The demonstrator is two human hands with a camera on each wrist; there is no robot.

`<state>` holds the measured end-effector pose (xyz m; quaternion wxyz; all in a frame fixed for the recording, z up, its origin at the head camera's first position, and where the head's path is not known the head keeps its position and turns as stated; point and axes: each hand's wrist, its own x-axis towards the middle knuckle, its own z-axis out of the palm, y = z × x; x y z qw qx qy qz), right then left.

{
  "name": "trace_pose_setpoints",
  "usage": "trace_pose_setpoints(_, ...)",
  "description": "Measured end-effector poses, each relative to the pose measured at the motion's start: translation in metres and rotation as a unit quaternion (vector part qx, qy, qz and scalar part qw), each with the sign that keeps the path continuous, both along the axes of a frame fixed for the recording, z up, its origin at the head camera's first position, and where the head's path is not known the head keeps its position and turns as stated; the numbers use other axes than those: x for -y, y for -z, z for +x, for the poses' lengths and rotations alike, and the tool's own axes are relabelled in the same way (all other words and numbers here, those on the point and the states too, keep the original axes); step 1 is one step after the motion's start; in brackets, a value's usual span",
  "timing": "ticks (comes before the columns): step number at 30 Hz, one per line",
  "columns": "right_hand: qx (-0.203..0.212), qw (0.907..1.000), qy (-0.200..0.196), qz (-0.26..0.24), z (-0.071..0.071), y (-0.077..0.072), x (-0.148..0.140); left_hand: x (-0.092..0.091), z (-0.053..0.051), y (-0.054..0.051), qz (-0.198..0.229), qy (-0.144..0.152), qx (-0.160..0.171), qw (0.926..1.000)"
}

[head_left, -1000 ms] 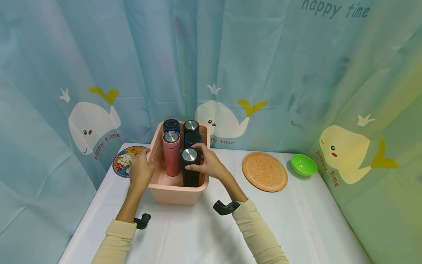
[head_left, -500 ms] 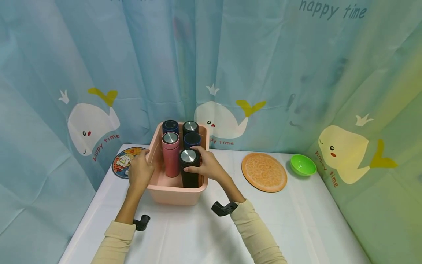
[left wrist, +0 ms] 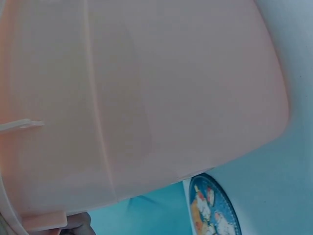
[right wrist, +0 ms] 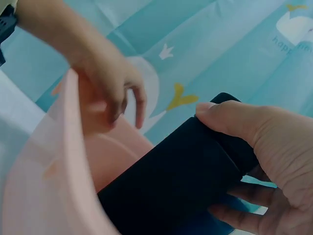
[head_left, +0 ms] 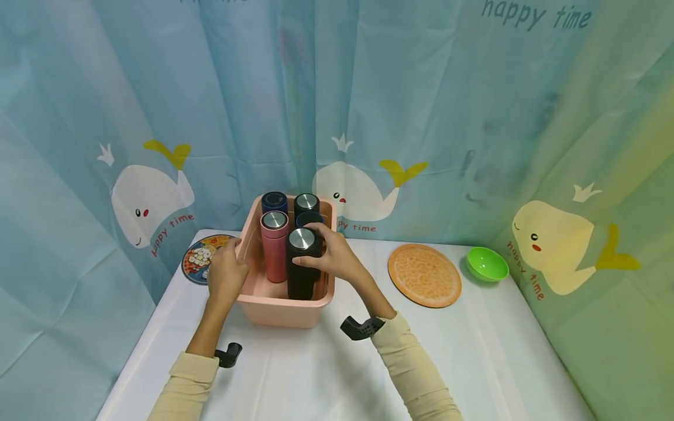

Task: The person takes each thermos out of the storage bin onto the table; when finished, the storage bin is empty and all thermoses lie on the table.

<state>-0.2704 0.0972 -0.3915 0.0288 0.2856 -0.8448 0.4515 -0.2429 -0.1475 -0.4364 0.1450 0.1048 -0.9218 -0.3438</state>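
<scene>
A pink plastic bin (head_left: pixel 279 313) stands on the table with several thermos bottles upright inside. My right hand (head_left: pixel 337 255) grips a black thermos (head_left: pixel 302 275) with a silver-topped lid near its upper end, at the bin's front right. In the right wrist view the thumb lies across the neck of the black thermos (right wrist: pixel 171 171). My left hand (head_left: pixel 227 272) holds the bin's left rim. A pink thermos (head_left: pixel 274 251) stands left of the black one. Behind are a dark blue thermos (head_left: pixel 274 202), another black thermos (head_left: pixel 306 203) and a blue-rimmed one (head_left: pixel 309 220), partly hidden by my right fingers.
A round cartoon mat (head_left: pixel 197 260) lies left of the bin, partly behind my left hand. To the right are a round orange mat (head_left: pixel 424 275) and a green bowl (head_left: pixel 487 264). A whale-print curtain (head_left: pixel 411 105) hangs along the table's back edge.
My right hand has raised the black thermos slightly, and its lid sits higher in the bin. The left hand stays on the rim.
</scene>
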Motion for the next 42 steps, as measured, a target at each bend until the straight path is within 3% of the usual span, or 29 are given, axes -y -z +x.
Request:
trace_pose_setpoints(9,-0.007,0.9974,-0.017,-0.070,0.007,-0.036,-0.002,0.000,0.001,0.001,-0.005,0.001,-0.007,1.0000)
trace_pose_setpoints(14,-0.045,0.9948,-0.015,-0.090,0.009,-0.059,-0.006,0.000,0.001,0.001,-0.011,0.000,-0.009,0.9999)
trace_pose_setpoints(21,-0.111,0.9880,0.015,-0.106,0.011,-0.094,-0.018,0.000,0.002,0.003,-0.010,-0.001,-0.016,0.9998)
trace_pose_setpoints(28,-0.120,0.9800,0.057,-0.148,0.012,-0.127,-0.036,0.000,0.001,0.004,-0.004,0.002,-0.020,0.9998)
trace_pose_setpoints(35,-0.133,0.9697,0.098,-0.180,0.012,-0.141,-0.061,-0.001,0.002,0.001,-0.007,0.001,-0.013,0.9999)
trace_pose_setpoints(42,-0.157,0.9650,0.143,-0.153,0.011,-0.138,-0.087,-0.001,0.004,0.000,-0.008,0.001,-0.017,0.9998)
